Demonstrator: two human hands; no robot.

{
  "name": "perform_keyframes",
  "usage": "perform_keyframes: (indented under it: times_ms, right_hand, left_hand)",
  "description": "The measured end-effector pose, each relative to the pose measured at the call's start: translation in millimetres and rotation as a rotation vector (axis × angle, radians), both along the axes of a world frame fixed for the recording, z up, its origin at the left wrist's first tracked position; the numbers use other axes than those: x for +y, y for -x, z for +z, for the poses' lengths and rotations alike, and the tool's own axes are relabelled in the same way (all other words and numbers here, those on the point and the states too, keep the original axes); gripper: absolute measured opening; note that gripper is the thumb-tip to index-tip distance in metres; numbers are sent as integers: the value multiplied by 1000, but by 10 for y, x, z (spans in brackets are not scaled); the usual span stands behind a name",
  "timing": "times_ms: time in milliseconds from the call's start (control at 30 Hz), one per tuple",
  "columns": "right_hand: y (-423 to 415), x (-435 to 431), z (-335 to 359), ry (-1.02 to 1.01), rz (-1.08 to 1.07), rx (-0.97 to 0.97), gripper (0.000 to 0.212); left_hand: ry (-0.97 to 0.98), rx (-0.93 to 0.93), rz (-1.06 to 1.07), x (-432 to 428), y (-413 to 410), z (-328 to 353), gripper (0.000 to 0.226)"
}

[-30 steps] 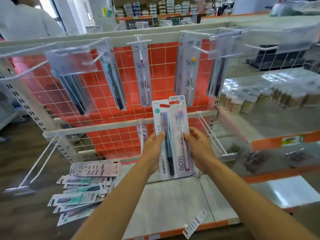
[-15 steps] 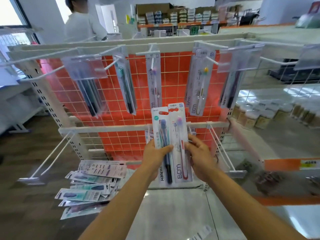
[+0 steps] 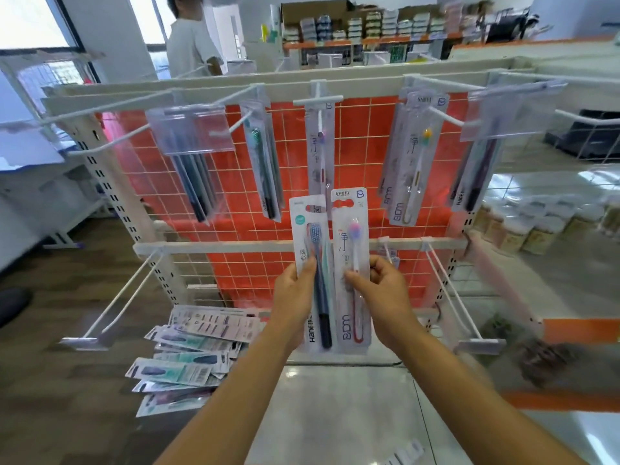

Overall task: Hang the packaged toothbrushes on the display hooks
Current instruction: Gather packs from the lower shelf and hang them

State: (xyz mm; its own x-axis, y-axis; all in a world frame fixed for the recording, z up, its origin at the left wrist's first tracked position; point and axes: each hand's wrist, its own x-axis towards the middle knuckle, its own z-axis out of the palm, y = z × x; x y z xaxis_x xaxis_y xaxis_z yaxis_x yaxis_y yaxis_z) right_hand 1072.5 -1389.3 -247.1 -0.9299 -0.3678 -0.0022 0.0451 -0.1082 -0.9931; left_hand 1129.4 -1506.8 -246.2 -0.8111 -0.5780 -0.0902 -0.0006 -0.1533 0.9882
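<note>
My left hand [image 3: 295,297] grips a packaged toothbrush with a dark blue handle [image 3: 312,236], thumb across its front. Beside it, my right hand [image 3: 382,293] pinches a packaged toothbrush with a pink head and red handle [image 3: 352,226]. Both packs stand upright side by side in front of the lower rail [image 3: 235,247] of the display rack. Above, white hooks on the top rail [image 3: 208,92] carry packaged toothbrushes, one pack [image 3: 320,152] hanging straight above my hands. A pile of more packaged toothbrushes [image 3: 191,357] lies on the shelf at lower left.
Long bare hooks [image 3: 124,297] stick out from the lower rail at left, and others [image 3: 449,290] at right. Jars [image 3: 536,226] fill a shelf on the right. A person in a white top [image 3: 191,45] stands behind the rack. A white shelf board [image 3: 335,414] lies under my arms.
The view has tilted up, showing more of the room behind the rack. My hands keep both packs together in front of the lower rail; my right thumb now sits across the pink pack's front.
</note>
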Motion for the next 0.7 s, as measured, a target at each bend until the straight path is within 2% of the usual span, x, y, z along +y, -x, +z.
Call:
perform_keyframes:
  times_ms: [233, 367, 700]
  right_hand:
    - [-167, -235, 227, 46, -32, 129, 13]
    - [-253, -317, 346, 61, -59, 211, 13]
    - [-334, -409, 536, 168, -128, 351, 11]
  left_hand:
    - [12, 65, -23, -321, 19, 128, 32]
    - [32, 91, -47, -398, 24, 173, 28]
    - [15, 47, -40, -503, 56, 203, 26]
